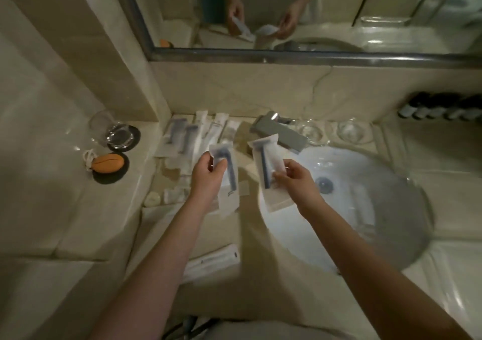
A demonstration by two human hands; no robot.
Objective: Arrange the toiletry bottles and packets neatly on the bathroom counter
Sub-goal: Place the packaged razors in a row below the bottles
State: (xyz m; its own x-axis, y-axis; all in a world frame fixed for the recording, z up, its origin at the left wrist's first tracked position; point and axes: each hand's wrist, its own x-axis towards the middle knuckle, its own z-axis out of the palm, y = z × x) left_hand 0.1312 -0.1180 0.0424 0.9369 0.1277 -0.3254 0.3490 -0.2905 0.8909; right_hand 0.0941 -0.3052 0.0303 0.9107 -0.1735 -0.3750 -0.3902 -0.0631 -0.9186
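Note:
My left hand grips a clear razor packet with a dark razor inside, held above the counter left of the sink. My right hand pinches a second razor packet over the sink's left rim. Behind them, several packets lie in a row against the back wall: two razor packets and slim white sachets. Small white packets and a round soap lie near the counter's left edge. A long white packet lies at the front. Dark bottles stand at the far right.
A white sink basin fills the right with a grey faucet behind it. Two clear glass dishes sit behind the basin. On the left ledge stand a glass on a dark coaster and an orange oval object. A mirror hangs above.

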